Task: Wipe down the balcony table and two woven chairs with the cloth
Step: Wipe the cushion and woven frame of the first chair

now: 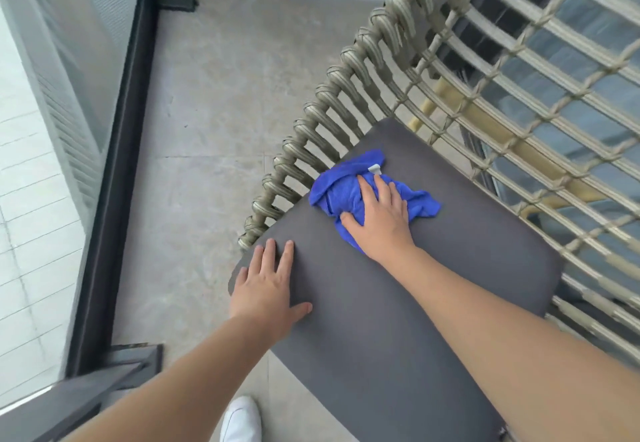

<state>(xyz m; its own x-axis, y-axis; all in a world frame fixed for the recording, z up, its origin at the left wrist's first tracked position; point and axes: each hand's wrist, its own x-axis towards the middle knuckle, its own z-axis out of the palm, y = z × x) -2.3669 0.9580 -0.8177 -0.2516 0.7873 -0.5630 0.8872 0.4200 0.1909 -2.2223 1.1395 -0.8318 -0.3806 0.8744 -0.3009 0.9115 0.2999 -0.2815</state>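
Observation:
A woven chair (349, 70) of beige rope fills the right side, with a dark grey seat cushion (398, 303) on it. A crumpled blue cloth (341, 192) with a small white tag lies on the far part of the cushion. My right hand (381, 216) presses flat on the cloth with straight, spread fingers. My left hand (268, 285) rests flat on the cushion's left edge, fingers straight, holding nothing. No table is in view.
Grey tiled balcony floor (207, 112) lies left of the chair. A dark-framed glass railing (114, 164) runs along the left side. A dark post base (183, 1) stands at the far wall. My white shoe (242, 421) shows at the bottom.

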